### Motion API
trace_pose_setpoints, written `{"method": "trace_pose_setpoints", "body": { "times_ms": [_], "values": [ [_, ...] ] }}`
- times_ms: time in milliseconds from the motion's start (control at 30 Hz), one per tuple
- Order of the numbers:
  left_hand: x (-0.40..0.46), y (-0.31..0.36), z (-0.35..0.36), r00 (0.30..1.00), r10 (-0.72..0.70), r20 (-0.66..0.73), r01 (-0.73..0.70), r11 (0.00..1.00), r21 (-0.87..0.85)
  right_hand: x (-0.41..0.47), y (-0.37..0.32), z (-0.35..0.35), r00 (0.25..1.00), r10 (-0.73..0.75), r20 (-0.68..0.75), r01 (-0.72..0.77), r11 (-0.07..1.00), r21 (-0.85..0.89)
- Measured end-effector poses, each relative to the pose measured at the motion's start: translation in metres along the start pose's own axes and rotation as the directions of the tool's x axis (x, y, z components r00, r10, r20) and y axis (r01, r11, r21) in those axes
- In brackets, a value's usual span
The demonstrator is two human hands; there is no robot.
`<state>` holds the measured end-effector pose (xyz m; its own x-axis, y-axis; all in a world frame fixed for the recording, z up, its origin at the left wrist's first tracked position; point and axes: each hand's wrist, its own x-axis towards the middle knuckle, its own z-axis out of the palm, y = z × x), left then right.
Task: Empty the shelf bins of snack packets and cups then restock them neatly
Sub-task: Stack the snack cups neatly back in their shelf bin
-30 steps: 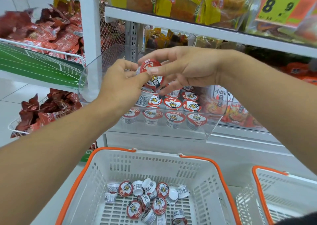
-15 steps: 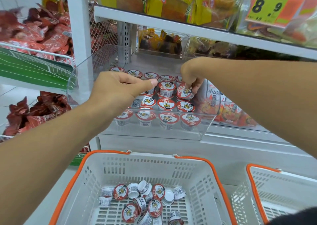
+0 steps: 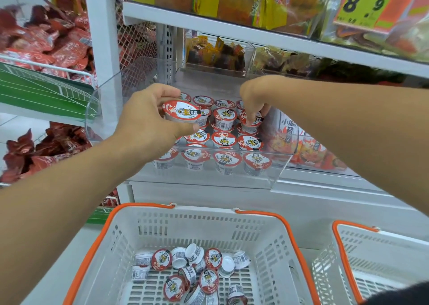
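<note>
— Two hands up at the clear shelf bin [image 3: 267, 175]. How's the left?

— My left hand [image 3: 148, 121] has its fingers curled round one red-lidded cup [image 3: 182, 113], held just above the left side of the bin, lid facing me.

— And the right?

— My right hand [image 3: 254, 100] is down inside the bin, fingers [image 3: 251, 115] pinching the lid rim of a second cup [image 3: 250, 122] that sits tilted on top of the stacked ones on the right side.

— Where's the rest of the stock?

— Rows of cups [image 3: 222, 151] stand upright in the bin, front row against its clear wall. More loose cups [image 3: 192, 274] lie jumbled in the white basket [image 3: 209, 225] with orange handles below the shelf. A second basket [image 3: 371, 253] sits just beside it on the right.
</note>
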<state>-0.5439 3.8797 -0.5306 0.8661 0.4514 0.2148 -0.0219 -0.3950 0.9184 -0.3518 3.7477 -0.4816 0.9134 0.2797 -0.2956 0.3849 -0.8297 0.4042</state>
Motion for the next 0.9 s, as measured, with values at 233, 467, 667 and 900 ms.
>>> {"method": "trace_pose_setpoints", "body": {
  "times_ms": [233,467,667,900],
  "values": [
    [0.001,-0.004,0.003,0.999,0.02,-0.026,-0.019,0.999,0.034,0.006,0.004,0.012,0.991,-0.064,-0.117,0.056,0.996,-0.076],
    [0.011,-0.014,-0.009,0.994,0.041,-0.105,-0.037,0.998,0.043,-0.005,0.014,-0.012,0.933,-0.204,-0.297,0.304,0.889,0.343],
    [0.016,-0.024,-0.015,0.992,0.027,-0.127,-0.019,0.998,0.062,0.0,-0.01,0.018,0.918,-0.281,-0.279,0.336,0.926,0.171],
    [0.019,-0.019,-0.027,0.976,0.108,-0.189,-0.096,0.993,0.073,-0.022,-0.02,-0.001,0.88,-0.237,-0.411,0.43,0.767,0.477]
  ]
}}
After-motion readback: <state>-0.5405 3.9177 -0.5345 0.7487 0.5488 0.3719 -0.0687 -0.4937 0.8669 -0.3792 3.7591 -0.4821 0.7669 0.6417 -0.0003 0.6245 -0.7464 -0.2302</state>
